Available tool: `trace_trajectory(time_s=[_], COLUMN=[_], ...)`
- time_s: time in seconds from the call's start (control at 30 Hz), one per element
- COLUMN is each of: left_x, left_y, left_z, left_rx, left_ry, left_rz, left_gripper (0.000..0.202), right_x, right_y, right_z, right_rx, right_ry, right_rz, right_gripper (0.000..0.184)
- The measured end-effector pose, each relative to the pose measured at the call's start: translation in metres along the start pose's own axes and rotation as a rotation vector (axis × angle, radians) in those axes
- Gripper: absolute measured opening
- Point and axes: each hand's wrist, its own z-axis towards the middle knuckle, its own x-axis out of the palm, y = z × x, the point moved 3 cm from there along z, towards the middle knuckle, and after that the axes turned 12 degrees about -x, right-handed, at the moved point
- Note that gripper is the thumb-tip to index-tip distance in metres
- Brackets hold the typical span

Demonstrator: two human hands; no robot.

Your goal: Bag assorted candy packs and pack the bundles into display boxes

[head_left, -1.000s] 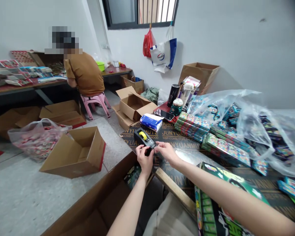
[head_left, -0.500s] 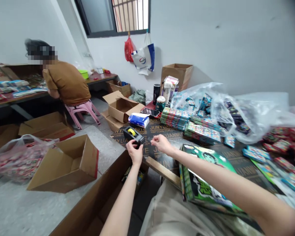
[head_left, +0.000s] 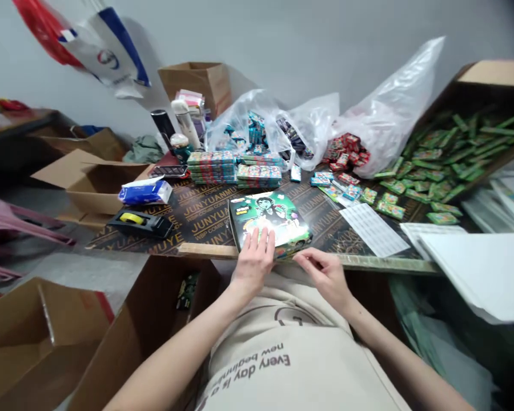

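Note:
A green-and-black printed cardboard box (head_left: 278, 214) lies at the table's front edge, right before me. My left hand (head_left: 255, 260) rests flat on its top, fingers stretched out and holding nothing. At the box's front right corner, my right hand (head_left: 325, 274) has thumb and forefinger pinched together. They hold a piece of tape, so clear that it hardly shows. A black tape dispenser (head_left: 154, 224) with a yellow core stands on the table to the left, apart from both hands.
Stacked small packs (head_left: 212, 167) and plastic bags of packs (head_left: 300, 134) line the back. A tilted carton (head_left: 494, 74) spills green packs at right, near white sheets (head_left: 372, 228). A blue tissue pack (head_left: 143, 193) lies left. An open carton (head_left: 124, 325) stands below the edge.
My view has swung right. My left hand has left the tape dispenser and now lies on the box. My right hand has moved from beside the dispenser to the box's front edge.

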Motion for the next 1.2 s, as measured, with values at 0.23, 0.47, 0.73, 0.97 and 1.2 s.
trace_trajectory(time_s=[0.23, 0.47, 0.73, 0.97, 1.2], left_x=[0.008, 0.011, 0.002, 0.013, -0.001], left_y=[0.006, 0.006, -0.001, -0.026, -0.011], left_z=[0.001, 0.002, 0.002, 0.010, 0.018], left_rx=[-0.005, -0.018, 0.010, -0.055, -0.084], left_ry=[-0.052, -0.034, 0.064, 0.004, 0.019], left_rz=[0.011, -0.055, -0.007, 0.085, -0.098], left_gripper=[0.059, 0.054, 0.067, 0.076, 0.043], right_x=[0.041, 0.064, 0.045, -0.017, -0.020], right_y=[-0.048, -0.077, -0.093, -0.084, -0.119], right_z=[-0.010, -0.004, -0.026, -0.028, 0.048], right_rx=[0.162, 0.323, 0.347, 0.216, 0.575], right_ry=[0.008, -0.222, -0.046, -0.285, -0.230], right_rz=[0.144, 0.079, -0.486, -0.303, 0.488], right_gripper=[0.031, 0.046, 0.049, 0.044, 0.053])
